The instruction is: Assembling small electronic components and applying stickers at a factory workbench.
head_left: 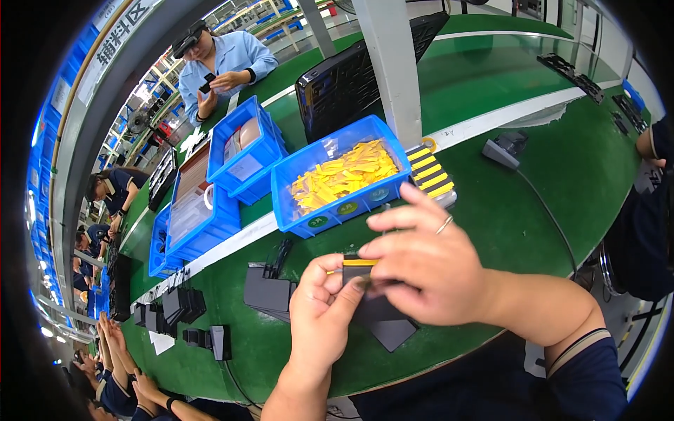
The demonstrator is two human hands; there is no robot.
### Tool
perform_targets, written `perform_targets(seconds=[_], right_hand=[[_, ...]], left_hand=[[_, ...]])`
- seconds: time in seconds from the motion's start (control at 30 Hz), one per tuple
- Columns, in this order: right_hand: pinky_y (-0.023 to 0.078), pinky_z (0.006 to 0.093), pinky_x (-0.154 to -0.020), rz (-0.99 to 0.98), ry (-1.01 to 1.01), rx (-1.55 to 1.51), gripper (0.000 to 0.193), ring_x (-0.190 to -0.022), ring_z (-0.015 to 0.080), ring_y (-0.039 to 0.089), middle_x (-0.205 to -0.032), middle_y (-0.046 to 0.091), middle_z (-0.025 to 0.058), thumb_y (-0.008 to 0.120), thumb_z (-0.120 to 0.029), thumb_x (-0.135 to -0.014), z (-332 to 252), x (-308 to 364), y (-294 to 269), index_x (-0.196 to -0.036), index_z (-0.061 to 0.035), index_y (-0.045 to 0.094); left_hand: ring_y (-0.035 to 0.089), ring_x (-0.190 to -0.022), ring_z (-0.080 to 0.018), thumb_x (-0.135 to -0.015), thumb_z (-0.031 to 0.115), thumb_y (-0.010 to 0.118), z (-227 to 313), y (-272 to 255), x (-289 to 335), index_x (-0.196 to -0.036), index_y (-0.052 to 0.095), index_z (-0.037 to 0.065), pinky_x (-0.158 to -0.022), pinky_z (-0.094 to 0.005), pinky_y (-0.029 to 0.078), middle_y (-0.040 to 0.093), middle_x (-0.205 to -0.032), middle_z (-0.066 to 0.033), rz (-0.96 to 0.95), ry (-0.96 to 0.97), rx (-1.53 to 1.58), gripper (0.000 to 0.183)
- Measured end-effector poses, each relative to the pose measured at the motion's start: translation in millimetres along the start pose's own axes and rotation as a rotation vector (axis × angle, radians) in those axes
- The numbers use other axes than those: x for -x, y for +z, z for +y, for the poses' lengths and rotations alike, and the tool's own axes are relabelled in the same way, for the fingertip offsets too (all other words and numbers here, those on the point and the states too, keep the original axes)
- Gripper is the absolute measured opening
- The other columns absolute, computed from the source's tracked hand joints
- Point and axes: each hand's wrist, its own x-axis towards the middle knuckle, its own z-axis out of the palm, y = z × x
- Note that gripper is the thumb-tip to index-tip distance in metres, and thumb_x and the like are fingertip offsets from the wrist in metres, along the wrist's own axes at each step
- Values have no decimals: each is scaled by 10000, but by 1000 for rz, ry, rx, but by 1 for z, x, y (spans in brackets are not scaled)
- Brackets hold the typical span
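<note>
My left hand (321, 309) is closed around a small flat black part (356, 271), thumb in front and fingers behind. A yellow strip (359, 262) runs along the top edge of that part. My right hand (432, 263), with a ring on one finger, is over the part's right side. Its upper fingers are spread, while the lower fingertips bend in against the part, partly blurred; what they pinch is hidden. Below my hands, a dark flat panel (393, 334) lies on the green table. Beyond them is a blue bin (291, 223) of loose yellow strips.
Beside the bin lies a yellow-and-black striped pack (434, 179). Stacked black panels (267, 291) and corded black devices (220, 342) are at left; another corded device (507, 149) is at right. A white post (393, 77) rises behind the bin. Co-workers sit around the table.
</note>
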Motion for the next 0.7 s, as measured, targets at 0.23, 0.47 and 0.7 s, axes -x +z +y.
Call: perform_targets(seconds=[0.23, 0.47, 0.7], right_hand=[[340, 513, -1020, -48, 119, -46, 165, -1018, 255, 588, -925, 659, 35, 742, -61, -661, 0, 5, 6, -777, -97, 629], [428, 443, -913, 13, 113, -119, 133, -887, 254, 593, -828, 621, 63, 701, -41, -696, 1, 0, 3, -804, -64, 626], [453, 349, -650, 58, 330, -254, 123, -720, 253, 586, -751, 625, 90, 686, -41, -717, 8, 4, 8, -817, -14, 620]], left_hand=[[610, -873, -114, -891, -26, 536, -1, 1, 1, -1149, 458, -22, -761, -225, 474, 657, -962, -108, 22, 152, -81, 269], [576, -877, -84, -882, -21, 553, 2, 0, 1, -1159, 481, -35, -798, -205, 441, 651, -957, -89, 44, 154, -174, 286], [599, -900, -113, -880, -37, 542, 1, 0, -1, -1141, 484, -35, -806, -231, 460, 646, -1000, -108, 35, 104, 40, 267]])
